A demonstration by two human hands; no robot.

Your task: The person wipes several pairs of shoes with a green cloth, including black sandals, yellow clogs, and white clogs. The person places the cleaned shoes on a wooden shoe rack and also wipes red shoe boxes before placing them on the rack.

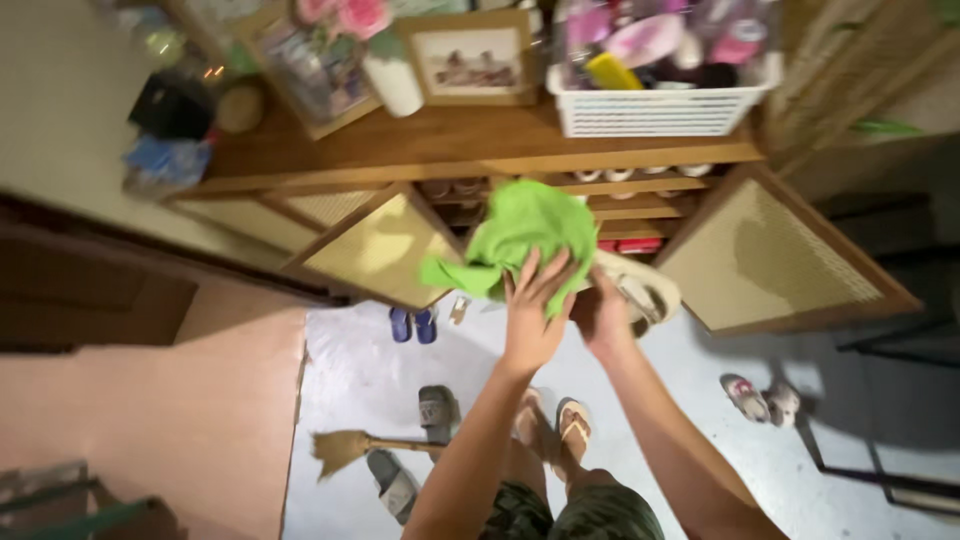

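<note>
Left hand (533,305) is spread flat with its fingers pressing a bright green cloth (520,235) against a beige sandal (640,290), not clenched, more of a palm-down wipe grip. Right hand (600,318) sits just beside it, curled around the sandal from underneath, gripping it steady. Honestly the way to do this well is probably to keep the shoe braced tight and drag the cloth along the strap in 1 direction. Both forearms reach up and forward, elbows low near the camo shorts (570,515). Just past the hands, the wooden shoe cabinet (450,145) stands with 2 doors swung open. Above that there's a white basket (655,110), and below the hands, a broom (350,447) on the floor.
</note>
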